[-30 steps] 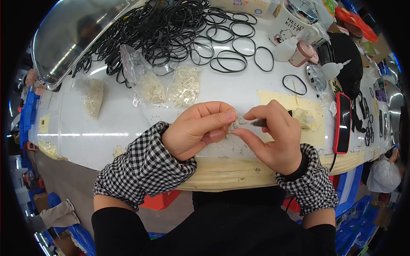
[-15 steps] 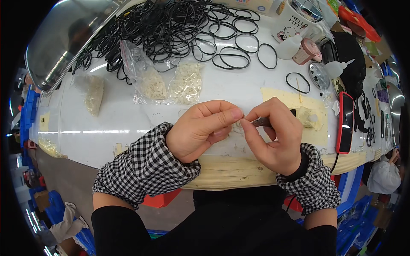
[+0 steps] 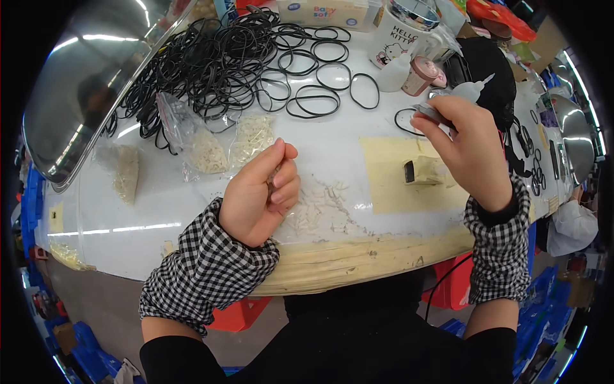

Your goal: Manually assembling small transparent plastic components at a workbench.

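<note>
My left hand (image 3: 259,195) hovers over the white table with its fingers curled in. Whatever may lie inside it is hidden. Between thumb and fingertips, my right hand (image 3: 476,150) pinches a small flat grey metal tool (image 3: 436,115), mostly covered by the fingers, so its exact kind is unclear. That hand is raised above the right end of a yellow taped patch (image 3: 384,195). On the patch sits a tape-wrapped block (image 3: 425,171) with a dark end. Many small white slivers (image 3: 320,208) lie scattered between my hands, close to the table's front edge.
A heap of black rubber loops (image 3: 204,64) fills the back left beside a large shiny metal bowl (image 3: 83,89). Clear bags of pale bits (image 3: 252,137) lie before it. A white cup (image 3: 400,35), a squeeze bottle (image 3: 393,73) and a pink jar (image 3: 419,75) stand back right.
My hands have come apart. The right one moved up and to the right with the metal tool; the left drew back leftward, its fingers curled. The view shifted slightly, and the white slivers now show.
</note>
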`<state>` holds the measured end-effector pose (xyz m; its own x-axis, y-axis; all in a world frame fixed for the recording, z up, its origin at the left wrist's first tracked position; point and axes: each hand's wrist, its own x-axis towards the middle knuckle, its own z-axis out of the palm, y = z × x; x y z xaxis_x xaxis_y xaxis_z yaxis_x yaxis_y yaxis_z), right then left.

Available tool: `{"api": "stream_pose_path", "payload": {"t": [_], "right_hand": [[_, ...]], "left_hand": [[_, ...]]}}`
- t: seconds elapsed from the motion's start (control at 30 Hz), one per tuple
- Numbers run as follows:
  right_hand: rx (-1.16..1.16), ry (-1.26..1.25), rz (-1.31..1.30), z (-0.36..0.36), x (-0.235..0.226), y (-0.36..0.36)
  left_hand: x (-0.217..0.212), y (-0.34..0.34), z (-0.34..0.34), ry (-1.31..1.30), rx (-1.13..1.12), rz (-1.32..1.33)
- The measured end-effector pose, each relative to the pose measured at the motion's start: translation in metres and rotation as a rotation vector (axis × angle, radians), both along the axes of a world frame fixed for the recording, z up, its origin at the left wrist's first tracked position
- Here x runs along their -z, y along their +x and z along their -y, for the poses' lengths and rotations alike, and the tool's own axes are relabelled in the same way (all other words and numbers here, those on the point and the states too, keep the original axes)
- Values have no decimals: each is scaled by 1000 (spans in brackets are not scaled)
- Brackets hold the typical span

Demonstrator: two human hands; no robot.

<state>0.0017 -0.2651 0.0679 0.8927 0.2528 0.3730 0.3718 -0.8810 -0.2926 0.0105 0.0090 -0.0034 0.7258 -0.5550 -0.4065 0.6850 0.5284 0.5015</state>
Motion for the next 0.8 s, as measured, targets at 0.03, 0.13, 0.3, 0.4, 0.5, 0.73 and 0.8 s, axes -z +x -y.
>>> {"api": "stream_pose_path", "payload": {"t": [0.03, 0.13, 0.3, 0.4, 0.5, 0.73, 0.8], "right_hand": [[15, -93, -84, 5, -4, 9], [-2, -233, -231, 17, -2, 39], [-48, -300, -462, 2, 22, 66], [-41, -366, -491, 3, 34, 75], [-58, -416, -500, 4, 36, 78], [-174, -328, -410, -4, 32, 64], [-257, -169, -409, -24, 17, 55]], "left_hand": [[0, -1, 1, 9, -1, 10], [-1, -1, 4, 32, 0, 4], [4, 2, -3, -2, 4, 12], [5, 1, -3, -21, 9, -19], [4, 1, -3, -19, 28, 12], [0, -1, 3, 73, 99, 125], [-6, -4, 2, 135, 103, 145]]}}
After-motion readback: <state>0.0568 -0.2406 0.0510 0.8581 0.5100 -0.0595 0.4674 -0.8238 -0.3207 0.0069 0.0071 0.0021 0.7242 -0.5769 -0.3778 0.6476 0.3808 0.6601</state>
